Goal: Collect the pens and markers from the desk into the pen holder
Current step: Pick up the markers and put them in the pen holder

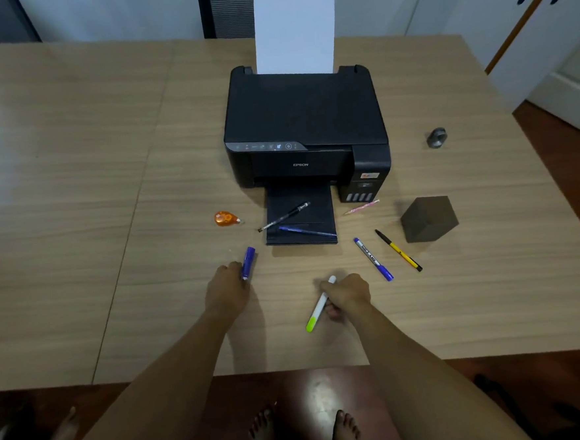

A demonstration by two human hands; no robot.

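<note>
My left hand (227,289) grips the lower end of a purple marker (248,262) near the desk's front. My right hand (347,295) is closed around a white highlighter with a green cap (317,312). A blue-capped marker (373,259) and a yellow-and-black pen (399,250) lie to the right. A black pen (283,217) and a blue pen (306,231) rest on the printer's output tray. A pink pencil (361,207) lies beside the printer. The dark brown pen holder (429,218) stands at the right.
A black printer (304,126) with a white sheet upright in it fills the desk's middle. An orange correction tape (226,218) lies to its left. A small grey object (436,137) sits far right. The desk's front edge (292,369) is near my feet.
</note>
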